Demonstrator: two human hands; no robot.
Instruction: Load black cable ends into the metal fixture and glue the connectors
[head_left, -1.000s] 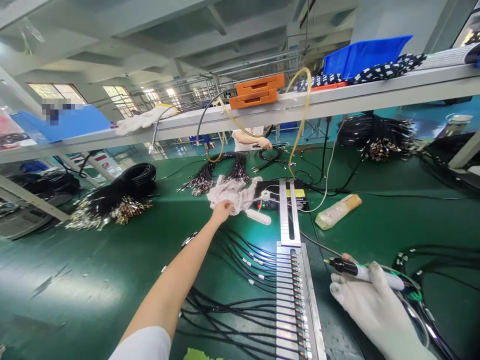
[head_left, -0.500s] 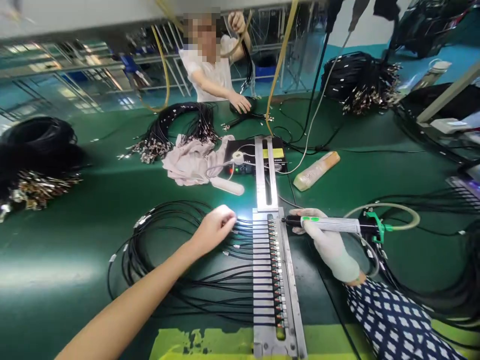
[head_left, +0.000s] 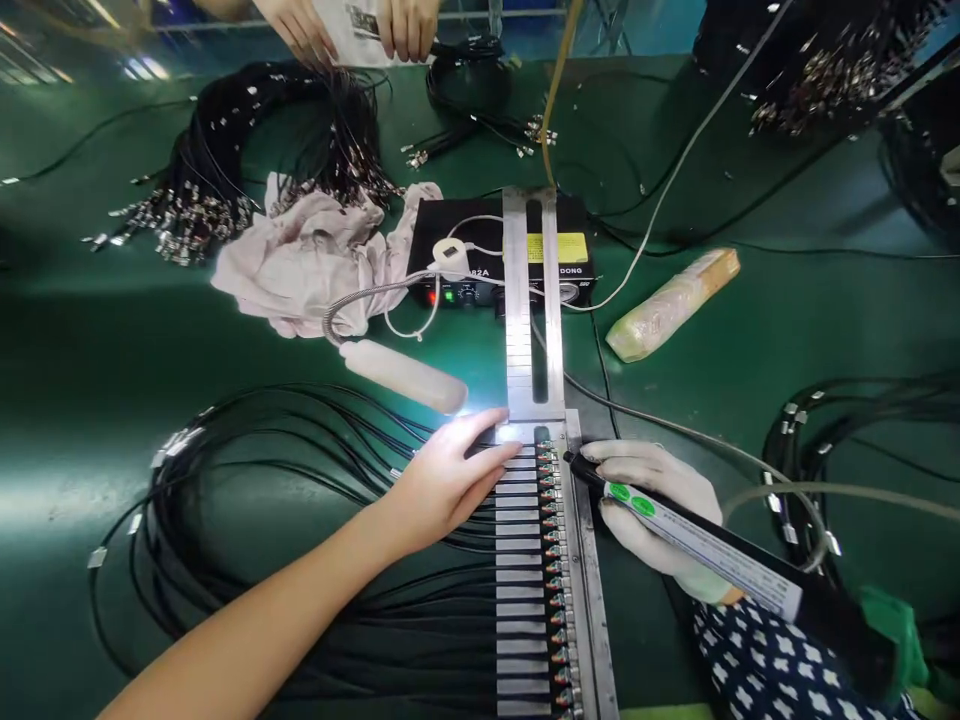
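My bare left hand (head_left: 446, 480) reaches in from the left with fingers stretched out and apart. Its fingertips touch the left edge of a long metal fixture (head_left: 589, 560) beside the uppermost black cables (head_left: 360, 425). Along the fixture, a row of small metal connectors (head_left: 553, 523) on cable ends sits in slots. In a white glove, my right hand (head_left: 660, 500) is wrapped round a labelled dispensing syringe (head_left: 720, 565) with a green end cap. The syringe's black tip points at the fixture's right edge, near the top connector; whether it touches cannot be made out.
Beyond the fixture are a black controller box (head_left: 480, 215), a white lamp (head_left: 405, 375), a pink cloth (head_left: 300, 270) and a wrapped block (head_left: 675, 305). Cable bundles (head_left: 217, 150) lie at the back, near a co-worker's hands (head_left: 409, 25). A hose (head_left: 862, 492) runs right.
The view has tipped down and moved closer. My left hand has shifted right onto the fixture, its fingers spreading. The syringe has tilted, its capped end now lower and nearer me.
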